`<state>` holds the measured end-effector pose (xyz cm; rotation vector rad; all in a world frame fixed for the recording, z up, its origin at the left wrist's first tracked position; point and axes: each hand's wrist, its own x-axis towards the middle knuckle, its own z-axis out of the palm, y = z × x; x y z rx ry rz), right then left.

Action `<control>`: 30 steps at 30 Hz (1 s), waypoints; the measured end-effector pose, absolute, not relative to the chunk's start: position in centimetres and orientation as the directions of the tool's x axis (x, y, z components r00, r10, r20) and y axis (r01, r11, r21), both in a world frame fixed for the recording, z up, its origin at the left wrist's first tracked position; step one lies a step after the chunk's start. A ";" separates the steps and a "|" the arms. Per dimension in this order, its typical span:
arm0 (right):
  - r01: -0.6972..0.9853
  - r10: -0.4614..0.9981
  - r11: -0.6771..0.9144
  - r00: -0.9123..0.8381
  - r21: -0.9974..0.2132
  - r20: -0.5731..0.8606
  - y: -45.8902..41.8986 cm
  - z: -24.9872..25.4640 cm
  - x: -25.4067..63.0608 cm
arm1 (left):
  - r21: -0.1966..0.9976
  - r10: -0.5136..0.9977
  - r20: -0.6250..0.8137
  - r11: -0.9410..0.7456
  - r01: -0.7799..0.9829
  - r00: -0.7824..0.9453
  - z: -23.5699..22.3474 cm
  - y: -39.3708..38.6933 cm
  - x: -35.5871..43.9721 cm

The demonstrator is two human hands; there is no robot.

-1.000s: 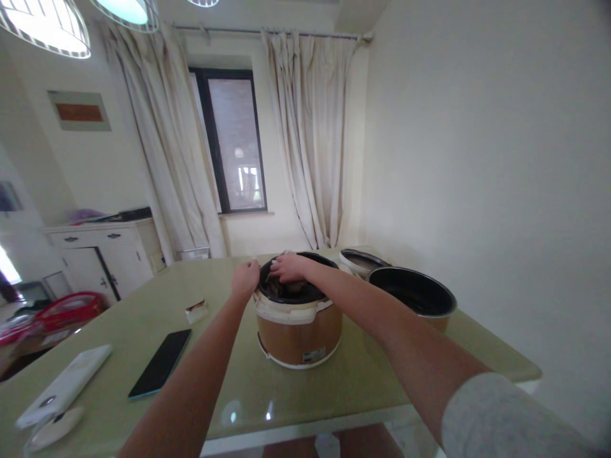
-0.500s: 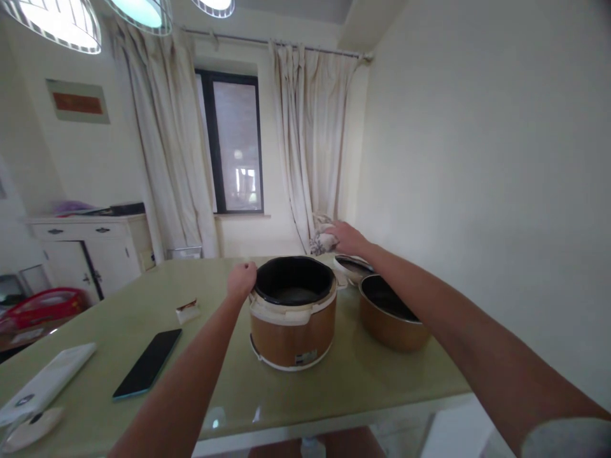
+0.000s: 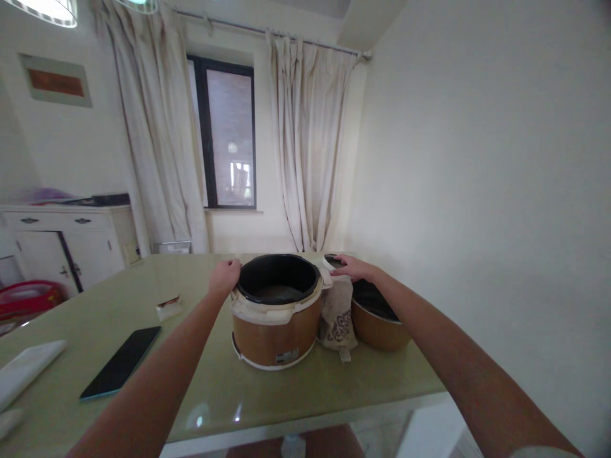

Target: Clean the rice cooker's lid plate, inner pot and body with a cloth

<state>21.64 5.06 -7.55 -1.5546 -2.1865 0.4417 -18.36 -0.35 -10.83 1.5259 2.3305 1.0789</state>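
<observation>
A lidless cooker (image 3: pixel 274 334) with a brown body and white collar stands on the table, its dark inner space facing up. My left hand (image 3: pixel 225 277) is closed at the left side of its rim, the fingers partly hidden. My right hand (image 3: pixel 352 268) grips a beige patterned cloth (image 3: pixel 338 312) from above. The cloth hangs down between the cooker and a brown pot (image 3: pixel 379 327), its small tag near the tabletop. Behind my right hand, a round white-rimmed lid (image 3: pixel 329 259) is mostly covered.
On the glossy green table (image 3: pixel 205 381) lie a dark phone (image 3: pixel 121 362), a small white packet (image 3: pixel 168 308) and a long white object (image 3: pixel 31 369) to the left. A white cabinet (image 3: pixel 93 238) stands beyond. The wall (image 3: pixel 477 191) rises close on the right.
My right hand has brought the cloth down and nearer, from behind the pot to beside the cooker. My left hand stays at the cooker's rim. The view has turned slightly right.
</observation>
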 end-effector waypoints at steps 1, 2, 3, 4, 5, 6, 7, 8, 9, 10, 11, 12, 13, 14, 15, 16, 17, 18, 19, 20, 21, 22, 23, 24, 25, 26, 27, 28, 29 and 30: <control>0.816 0.945 0.327 -0.267 -0.477 0.191 4.5 -7.6 22.3 | 0.636 0.849 0.246 0.222 0.740 -0.467 -10.9 -0.3 -18.4; 0.818 0.936 0.342 -0.253 -0.463 0.243 3.7 -7.8 23.0 | 0.633 0.851 0.246 0.221 0.742 -0.464 -10.9 -0.3 -18.5; 0.818 0.921 0.366 -0.251 -0.444 0.298 2.7 -8.2 23.8 | 0.631 0.853 0.246 0.220 0.744 -0.461 -10.9 -0.2 -18.5; 0.818 0.902 0.393 -0.253 -0.420 0.350 1.3 -8.9 24.6 | 0.631 0.854 0.246 0.219 0.744 -0.459 -10.9 -0.2 -18.5; 0.820 0.882 0.415 -0.256 -0.394 0.395 -0.2 -9.9 25.4 | 0.632 0.854 0.245 0.218 0.744 -0.458 -10.8 -0.2 -18.5; 0.828 0.868 0.436 -0.282 -0.353 0.410 -1.8 -11.1 26.3 | 0.634 0.854 0.246 0.216 0.743 -0.458 -10.8 -0.2 -18.5; 0.850 0.863 0.428 -0.284 -0.306 0.418 -3.4 -12.5 27.2 | 0.636 0.853 0.248 0.214 0.741 -0.459 -10.8 -0.2 -18.5; 0.878 0.863 0.406 -0.276 -0.254 0.423 -5.0 -13.9 28.1 | 0.639 0.852 0.250 0.212 0.739 -0.460 -10.8 -0.2 -18.5; 0.908 0.867 0.372 -0.266 -0.193 0.420 -6.4 -15.3 29.0 | 0.642 0.851 0.253 0.209 0.737 -0.461 -10.8 -0.2 -18.5; 0.933 0.879 0.338 -0.265 -0.125 0.398 -7.5 -16.6 29.9 | 0.645 0.849 0.255 0.206 0.735 -0.462 -10.8 -0.2 -18.5; 0.952 0.893 0.300 -0.256 -0.066 0.370 -8.4 -17.7 30.6 | 0.648 0.848 0.257 0.204 0.734 -0.463 -10.8 -0.2 -18.5; 0.960 0.898 0.279 -0.256 -0.012 0.359 -8.9 -18.6 31.2 | 0.651 0.847 0.258 0.203 0.732 -0.464 -10.8 -0.3 -18.5; 0.963 0.895 0.268 -0.259 0.026 0.363 -9.2 -19.4 31.7 | 0.652 0.847 0.258 0.203 0.730 -0.465 -10.8 -0.3 -18.5; 0.963 0.886 0.267 -0.265 0.048 0.382 -9.2 -19.9 32.0 | 0.653 0.846 0.258 0.203 0.729 -0.466 -10.8 -0.3 -18.5; 0.960 0.870 0.274 -0.272 0.055 0.411 -9.1 -20.3 32.3 | 0.654 0.846 0.258 0.204 0.729 -0.468 -10.8 -0.4 -18.5; 0.957 0.852 0.285 -0.277 0.050 0.445 -9.0 -20.7 32.4 | 0.653 0.845 0.258 0.205 0.729 -0.469 -10.8 -0.4 -18.5; 0.954 0.833 0.296 -0.277 0.036 0.479 -8.8 -21.0 32.4 | 0.652 0.845 0.258 0.206 0.730 -0.469 -10.7 -0.4 -18.5; 0.953 0.815 0.302 -0.268 0.018 0.514 -8.7 -21.2 32.4 | 0.651 0.844 0.259 0.207 0.731 -0.469 -10.7 -0.4 -18.5; 0.952 0.796 0.305 -0.252 -0.004 0.551 -8.7 -21.5 32.4 | 0.649 0.844 0.260 0.206 0.732 -0.468 -10.7 -0.5 -18.5; 0.952 0.774 0.304 -0.229 -0.030 0.590 -8.8 -21.6 32.4 | 0.649 0.844 0.261 0.206 0.733 -0.468 -10.7 -0.5 -18.4; 0.952 0.752 0.300 -0.197 -0.061 0.628 -8.9 -21.7 32.5 | 0.648 0.843 0.263 0.206 0.733 -0.469 -10.7 -0.4 -18.4; 0.951 0.732 0.294 -0.157 -0.099 0.663 -9.2 -21.6 32.6 | 0.649 0.842 0.264 0.206 0.732 -0.471 -10.7 -0.4 -18.4; 0.948 0.712 0.286 -0.111 -0.142 0.693 -9.6 -21.3 32.7 | 0.651 0.840 0.264 0.208 0.730 -0.474 -10.7 -0.4 -18.3; 0.941 0.695 0.282 -0.067 -0.186 0.716 -10.1 -20.9 32.8 | 0.654 0.839 0.263 0.208 0.727 -0.477 -10.7 -0.4 -18.3; 0.933 0.680 0.283 -0.030 -0.224 0.732 -10.6 -20.1 32.9 | 0.658 0.838 0.262 0.208 0.724 -0.479 -10.8 -0.4 -18.3; 0.922 0.663 0.292 -0.006 -0.252 0.749 -11.2 -19.2 33.0 | 0.663 0.838 0.261 0.206 0.720 -0.479 -10.8 -0.4 -18.2; 0.912 0.639 0.312 0.005 -0.265 0.769 -11.8 -18.1 32.9 | 0.668 0.839 0.260 0.202 0.717 -0.479 -10.8 -0.4 -18.2; 0.902 0.609 0.342 0.000 -0.263 0.793 -12.4 -16.8 32.7 | 0.673 0.839 0.259 0.199 0.713 -0.478 -10.8 -0.4 -18.2; 0.892 0.572 0.379 -0.016 -0.247 0.820 -12.8 -15.4 32.3 | 0.677 0.840 0.257 0.196 0.709 -0.478 -10.8 -0.4 -18.2; 0.880 0.524 0.418 -0.030 -0.226 0.851 -13.2 -13.9 31.7 | 0.682 0.839 0.256 0.195 0.705 -0.480 -10.8 -0.3 -18.2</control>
